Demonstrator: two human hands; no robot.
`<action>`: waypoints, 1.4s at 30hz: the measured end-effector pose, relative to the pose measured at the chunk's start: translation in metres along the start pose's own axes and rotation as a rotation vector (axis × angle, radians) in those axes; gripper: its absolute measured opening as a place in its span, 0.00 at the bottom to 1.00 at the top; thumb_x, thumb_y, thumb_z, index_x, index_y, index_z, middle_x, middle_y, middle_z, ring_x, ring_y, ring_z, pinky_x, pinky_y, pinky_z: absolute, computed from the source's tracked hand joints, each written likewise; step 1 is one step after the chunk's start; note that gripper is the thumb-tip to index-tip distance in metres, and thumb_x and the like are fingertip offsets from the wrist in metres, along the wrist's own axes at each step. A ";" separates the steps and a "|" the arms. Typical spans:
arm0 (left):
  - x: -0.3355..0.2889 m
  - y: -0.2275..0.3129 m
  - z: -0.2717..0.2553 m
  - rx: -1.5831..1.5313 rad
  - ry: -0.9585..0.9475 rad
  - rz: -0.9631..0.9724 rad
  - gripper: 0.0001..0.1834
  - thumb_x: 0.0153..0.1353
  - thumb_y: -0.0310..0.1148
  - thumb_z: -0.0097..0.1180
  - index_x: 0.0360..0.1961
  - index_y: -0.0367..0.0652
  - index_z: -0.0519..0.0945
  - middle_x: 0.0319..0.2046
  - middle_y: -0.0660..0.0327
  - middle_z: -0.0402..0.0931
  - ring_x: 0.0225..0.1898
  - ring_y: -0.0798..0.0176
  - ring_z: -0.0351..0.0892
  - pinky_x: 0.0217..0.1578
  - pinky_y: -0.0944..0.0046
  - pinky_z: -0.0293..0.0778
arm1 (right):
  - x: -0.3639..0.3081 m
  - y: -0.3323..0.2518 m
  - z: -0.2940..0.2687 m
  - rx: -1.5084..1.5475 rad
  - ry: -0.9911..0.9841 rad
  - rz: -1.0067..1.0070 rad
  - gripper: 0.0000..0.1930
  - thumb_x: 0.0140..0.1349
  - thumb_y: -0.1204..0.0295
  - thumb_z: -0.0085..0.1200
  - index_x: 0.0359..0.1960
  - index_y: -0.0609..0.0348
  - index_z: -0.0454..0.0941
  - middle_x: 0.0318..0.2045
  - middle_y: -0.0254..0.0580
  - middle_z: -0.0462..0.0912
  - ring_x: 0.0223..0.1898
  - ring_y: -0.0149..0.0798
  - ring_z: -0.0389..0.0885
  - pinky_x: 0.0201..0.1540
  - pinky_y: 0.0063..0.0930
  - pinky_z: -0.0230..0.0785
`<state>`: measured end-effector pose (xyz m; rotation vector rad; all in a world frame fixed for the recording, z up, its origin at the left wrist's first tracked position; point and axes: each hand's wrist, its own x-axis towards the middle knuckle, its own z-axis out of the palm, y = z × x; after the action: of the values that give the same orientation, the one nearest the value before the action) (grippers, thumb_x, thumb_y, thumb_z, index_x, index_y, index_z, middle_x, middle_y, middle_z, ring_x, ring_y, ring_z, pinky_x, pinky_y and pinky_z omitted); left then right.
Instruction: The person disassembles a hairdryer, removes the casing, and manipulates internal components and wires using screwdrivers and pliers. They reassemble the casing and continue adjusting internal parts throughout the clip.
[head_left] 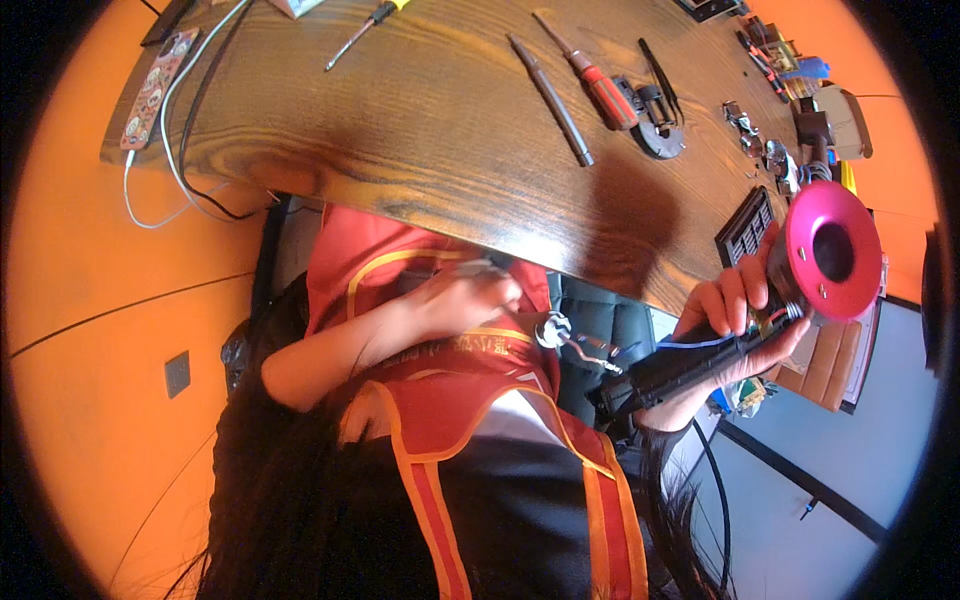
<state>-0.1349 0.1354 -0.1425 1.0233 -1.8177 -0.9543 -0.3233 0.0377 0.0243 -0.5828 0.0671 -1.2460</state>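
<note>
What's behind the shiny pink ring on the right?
The bare right hand, gripping a long black casing, shows beside the shiny pink ring; whatever lies directly behind is covered.

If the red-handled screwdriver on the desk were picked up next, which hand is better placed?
Probably the left hand: the right hand is occupied, gripping the black device with the pink ring. The left is near the edge of the desk, though its blur hides whether it holds something small.

Brown wood-grain table (430, 130) beyond the left hand (465, 300), bright glare (530, 243) on its near edge; seamed orange wall (110, 400) and grey wall plate (178, 375) to that hand's left
</note>
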 end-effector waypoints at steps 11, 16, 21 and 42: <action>-0.033 0.143 -0.118 -0.385 0.913 0.213 0.10 0.66 0.32 0.36 0.39 0.34 0.64 0.22 0.63 0.66 0.15 0.78 0.56 0.15 0.77 0.55 | 0.051 0.050 0.033 0.335 -0.074 0.120 0.32 0.57 0.48 0.49 0.53 0.60 0.61 0.44 0.46 0.73 0.43 0.44 0.73 0.49 0.43 0.68; -0.061 0.175 -0.134 -0.078 0.946 0.157 0.09 0.65 0.31 0.37 0.39 0.35 0.64 0.18 0.65 0.61 0.13 0.78 0.53 0.13 0.75 0.51 | 0.050 0.079 0.037 0.282 -0.051 0.203 0.37 0.54 0.48 0.50 0.59 0.57 0.56 0.59 0.38 0.63 0.59 0.45 0.62 0.62 0.56 0.46; -0.082 0.151 -0.118 -0.156 0.914 -0.054 0.09 0.63 0.30 0.39 0.39 0.34 0.66 0.16 0.67 0.61 0.15 0.77 0.54 0.16 0.76 0.52 | 0.039 0.087 0.011 0.511 -0.010 0.269 0.33 0.55 0.48 0.47 0.58 0.54 0.58 0.61 0.42 0.60 0.62 0.44 0.58 0.62 0.59 0.44; -0.088 0.085 -0.101 -0.721 -0.471 -0.393 0.12 0.60 0.34 0.45 0.31 0.33 0.72 0.25 0.51 0.70 0.28 0.54 0.74 0.29 0.63 0.67 | 0.021 0.081 -0.014 0.424 0.158 0.405 0.29 0.56 0.54 0.52 0.53 0.58 0.60 0.37 0.35 0.69 0.39 0.35 0.69 0.48 0.43 0.60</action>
<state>-0.0380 0.2255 -0.0552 0.7266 -1.4199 -2.0420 -0.2506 0.0290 -0.0187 -0.0921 0.0479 -0.8714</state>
